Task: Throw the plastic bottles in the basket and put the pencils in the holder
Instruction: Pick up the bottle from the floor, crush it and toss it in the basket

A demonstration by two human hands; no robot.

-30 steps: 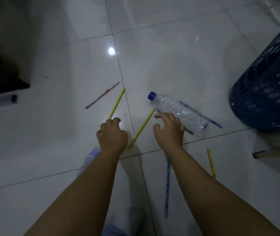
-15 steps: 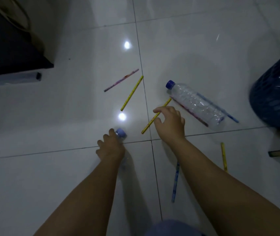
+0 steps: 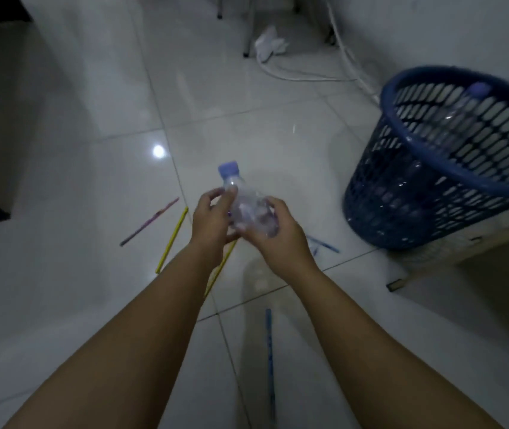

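Both hands up in front, clasped on one clear plastic bottle (image 3: 248, 209) held off the floor. Left hand (image 3: 211, 226) wrapped round the near-left side, fingers curled by the neck. Right hand (image 3: 278, 235) cupping the lower body from the right. Blue cap (image 3: 229, 167) pointing up and away, bottle tilted slightly left. Blurred, so exact finger contact hard to read.

Blue basket (image 3: 445, 168) to the right, standing on a pale low platform (image 3: 463, 246), rim tilted toward camera. Second capped bottle (image 3: 463, 109) already inside, leaning against the far wall, cap near the rim.

Pencils scattered on white tiled floor (image 3: 86, 193):
- pink/purple pencil (image 3: 149, 222), left of the hands, lying diagonal
- yellow pencil (image 3: 171, 239), just beside it, roughly parallel, apart
- second yellow pencil (image 3: 219, 270), partly hidden under left wrist
- blue pencil (image 3: 269, 360), between the forearms, near vertical in frame
- another blue pencil (image 3: 324, 244), right of right hand, partly covered

Pencil holder not identifiable in view.

Background: white cable (image 3: 296, 76) and crumpled white item (image 3: 270, 44) near furniture legs at top. Dark object at left edge, unclear.
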